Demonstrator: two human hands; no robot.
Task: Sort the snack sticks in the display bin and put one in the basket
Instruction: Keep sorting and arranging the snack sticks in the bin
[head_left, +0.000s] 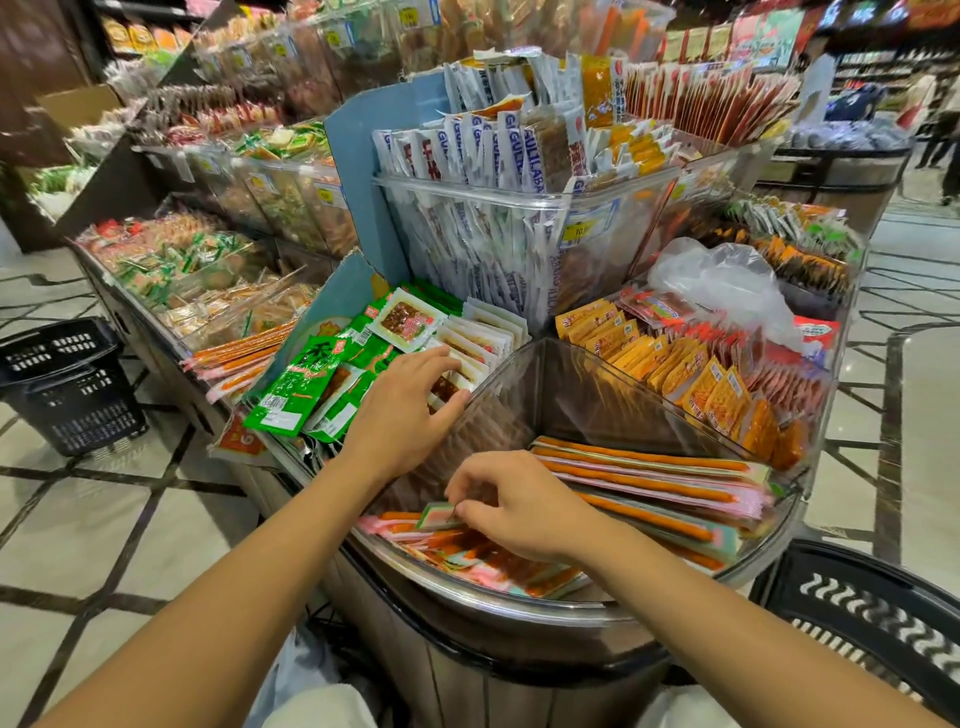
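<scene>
Pinches the end of one snack stick (435, 517) with right hand (519, 506), low in the front display bin (519, 609) among other long orange sticks. Rests left hand (405, 410) on white packets (480, 338) in the next compartment, fingers bent; cannot tell whether gripping. Has black basket (857, 613) close beside the bin, at right.

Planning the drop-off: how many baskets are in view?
2: the left basket at the far-left edge, the right basket at the lower-right corner. More may be hidden.
</scene>
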